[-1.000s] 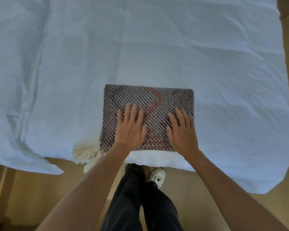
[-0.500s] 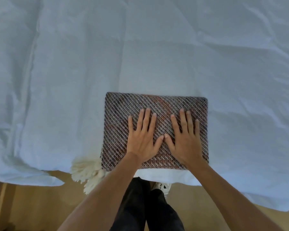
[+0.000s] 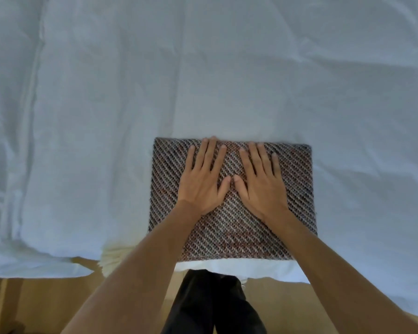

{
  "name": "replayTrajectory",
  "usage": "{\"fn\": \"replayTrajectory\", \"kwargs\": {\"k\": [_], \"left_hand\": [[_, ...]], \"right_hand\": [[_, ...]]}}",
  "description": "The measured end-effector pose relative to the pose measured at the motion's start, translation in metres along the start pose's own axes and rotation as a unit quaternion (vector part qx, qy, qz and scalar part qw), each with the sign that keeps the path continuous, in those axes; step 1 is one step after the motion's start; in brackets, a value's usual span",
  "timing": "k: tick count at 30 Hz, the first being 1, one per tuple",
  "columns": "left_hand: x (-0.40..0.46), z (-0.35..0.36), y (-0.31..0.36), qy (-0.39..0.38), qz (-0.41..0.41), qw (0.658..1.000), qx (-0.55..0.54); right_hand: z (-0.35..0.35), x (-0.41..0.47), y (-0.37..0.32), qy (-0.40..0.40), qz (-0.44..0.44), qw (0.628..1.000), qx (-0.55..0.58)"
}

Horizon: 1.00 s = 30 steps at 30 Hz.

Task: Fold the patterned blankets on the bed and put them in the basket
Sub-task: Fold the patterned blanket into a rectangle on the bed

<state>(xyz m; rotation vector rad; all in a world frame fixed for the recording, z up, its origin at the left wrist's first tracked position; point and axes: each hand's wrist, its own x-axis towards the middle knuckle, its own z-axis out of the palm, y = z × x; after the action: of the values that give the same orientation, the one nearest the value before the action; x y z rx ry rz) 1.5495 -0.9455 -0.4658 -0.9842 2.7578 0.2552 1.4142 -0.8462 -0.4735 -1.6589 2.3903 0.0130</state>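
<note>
A person is leaning over a bed (image 3: 106, 104), pressing both hands flat on a folded blanket (image 3: 297, 189) lying near the bed's edge. The left hand (image 3: 203, 182) and right hand (image 3: 261, 184) are lying side by side, fingers straight and spread, thumbs nearly touching, gripping nothing. The blanket is sitting directly under both palms, reaching past the fingertips only slightly. A cream fringe (image 3: 114, 257) is spilling out below and left of the left hand. No basket is showing. Lifting carelessly is likely to let the layers slide apart, and the loose fringe could drag the fold open.
</note>
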Motion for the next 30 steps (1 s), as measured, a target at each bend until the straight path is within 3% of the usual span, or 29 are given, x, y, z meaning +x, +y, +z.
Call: {"fn": "replayTrajectory", "kwargs": {"k": [5, 10, 15, 20, 25, 30], "left_hand": [[-0.031, 0.008, -0.048, 0.038, -0.040, 0.998, 0.004], [-0.020, 0.031, -0.048, 0.020, -0.043, 0.999, 0.007], [-0.036, 0.001, -0.037, 0.020, -0.077, 0.997, 0.010], [-0.091, 0.005, 0.022, 0.016, 0.012, 0.999, -0.025], [-0.093, 0.049, 0.020, -0.004, 0.015, 1.000, -0.003], [-0.099, 0.030, 0.011, -0.011, 0.014, 0.999, -0.031]], "right_hand": [[-0.010, -0.021, 0.047, 0.017, 0.058, 0.998, 0.002], [0.019, -0.011, 0.052, 0.009, 0.061, 0.998, 0.009], [-0.014, -0.025, 0.038, 0.024, 0.077, 0.997, 0.004], [-0.012, -0.079, -0.024, 0.016, -0.040, 0.999, 0.017], [0.034, -0.080, -0.017, -0.008, -0.044, 0.999, -0.013], [0.014, -0.085, -0.010, 0.010, -0.048, 0.999, 0.013]]}}
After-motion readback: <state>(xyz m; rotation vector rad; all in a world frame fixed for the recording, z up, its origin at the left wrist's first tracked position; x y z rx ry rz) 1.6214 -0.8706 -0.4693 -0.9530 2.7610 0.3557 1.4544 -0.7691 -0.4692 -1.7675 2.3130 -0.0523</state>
